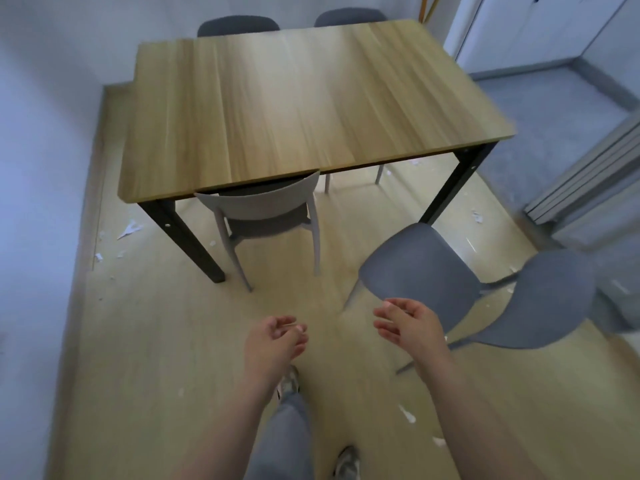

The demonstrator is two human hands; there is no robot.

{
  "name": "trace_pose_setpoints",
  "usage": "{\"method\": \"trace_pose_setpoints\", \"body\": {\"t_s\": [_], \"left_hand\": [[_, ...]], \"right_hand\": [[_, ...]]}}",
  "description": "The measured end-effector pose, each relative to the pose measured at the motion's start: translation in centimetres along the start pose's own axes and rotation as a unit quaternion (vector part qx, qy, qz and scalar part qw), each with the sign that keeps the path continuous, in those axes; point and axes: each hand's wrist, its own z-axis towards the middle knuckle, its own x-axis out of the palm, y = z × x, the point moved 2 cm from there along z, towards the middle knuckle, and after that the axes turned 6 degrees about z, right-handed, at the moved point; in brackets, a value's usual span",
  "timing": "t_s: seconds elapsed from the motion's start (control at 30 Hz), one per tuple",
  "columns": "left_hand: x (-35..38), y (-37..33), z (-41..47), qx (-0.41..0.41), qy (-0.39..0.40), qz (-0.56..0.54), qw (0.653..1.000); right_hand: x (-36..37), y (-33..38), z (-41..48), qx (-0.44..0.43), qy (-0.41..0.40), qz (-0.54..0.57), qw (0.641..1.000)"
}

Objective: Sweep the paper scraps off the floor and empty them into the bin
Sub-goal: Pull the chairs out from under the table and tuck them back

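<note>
left hand (273, 341): held out over the floor (156, 341), fingers loosely curled, thumb close to the fingertips, nothing in it.
right hand (405, 323): held out level with the left, palm turned inward, fingers relaxed and slightly bent, nothing in it. It overlaps the near edge of the grey chair (426, 271) seat; can't tell if it touches.
scraps (130, 230): white paper, all on the floor, scattered.
scraps, left: biggest piece plus small bits between the wall (41, 202) and the table's near-left leg.
scraps, near: two pieces (407, 414) just right of the person's legs, one small bit (180, 392) to their left.
scraps, right: a few (478, 216) by the doorway track, some more (414, 162) under the table's far side.
table (294, 105): wood top, black legs, straight ahead.
pale chair (263, 202): tucked under the table's near edge, back toward the camera.
grey chair: pulled out, right of the table, turned sideways, well clear of the table edge.
far chairs (239, 26): two dark ones behind the table, only the backs show.
shoes (287, 382): one ahead below the left hand, the other at the bottom edge; grey trousers.
image: motion blur, small scraps hard to count.
</note>
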Motion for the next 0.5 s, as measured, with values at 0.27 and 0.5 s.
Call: {"method": "trace_pose_setpoints", "body": {"t_s": [0.27, 0.5], "left_hand": [[2.3, 1.6, -3.5, 0.012, 0.046, 0.011, 0.999], [4.1, 3.0, -4.8, 0.005, 0.080, 0.031, 0.996]], "right_hand": [[-5.6, -1.7, -5.1, -0.008, -0.048, 0.020, 0.999], [-8.4, -3.5, -7.1, 0.010, -0.063, 0.020, 0.998]]}}
